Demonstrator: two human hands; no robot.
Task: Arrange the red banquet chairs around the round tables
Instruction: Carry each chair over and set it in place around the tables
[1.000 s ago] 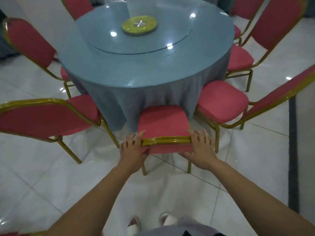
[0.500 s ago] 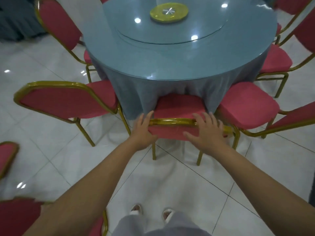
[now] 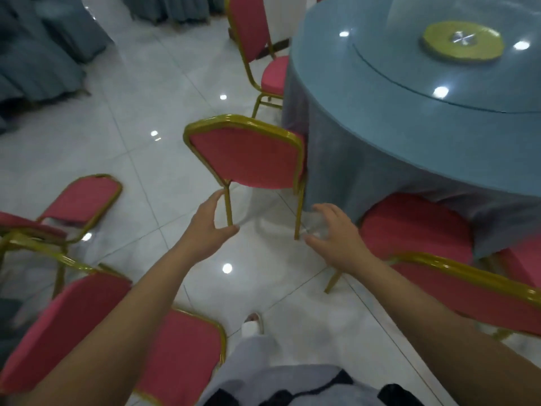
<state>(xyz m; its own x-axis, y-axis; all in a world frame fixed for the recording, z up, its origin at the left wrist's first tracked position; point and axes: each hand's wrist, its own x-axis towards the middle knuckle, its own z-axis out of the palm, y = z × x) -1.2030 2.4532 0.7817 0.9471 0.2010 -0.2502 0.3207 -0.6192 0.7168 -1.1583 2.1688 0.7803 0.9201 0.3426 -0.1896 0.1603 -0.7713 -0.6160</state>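
A round table (image 3: 380, 92) with a blue-grey cloth and a glass turntable fills the upper right. A red banquet chair with a gold frame (image 3: 248, 153) stands at its left edge, backrest toward me. My left hand (image 3: 205, 230) and my right hand (image 3: 336, 235) hover in the air in front of that chair, fingers loosely spread, holding nothing. The chair I was pushing (image 3: 415, 227) sits tucked under the cloth at the right, its backrest (image 3: 468, 291) beside my right forearm. Another red chair (image 3: 257, 45) stands farther round the table.
Loose red chairs stand on the white tiled floor at the left: one near my left arm (image 3: 87, 326) and one behind it (image 3: 79, 197). Draped grey-blue tables (image 3: 38, 54) fill the upper left. My foot (image 3: 251, 323) shows below.
Both hands have let go of the backrest of the tucked chair. My view has swung left, and my hands now float before the neighbouring chair.
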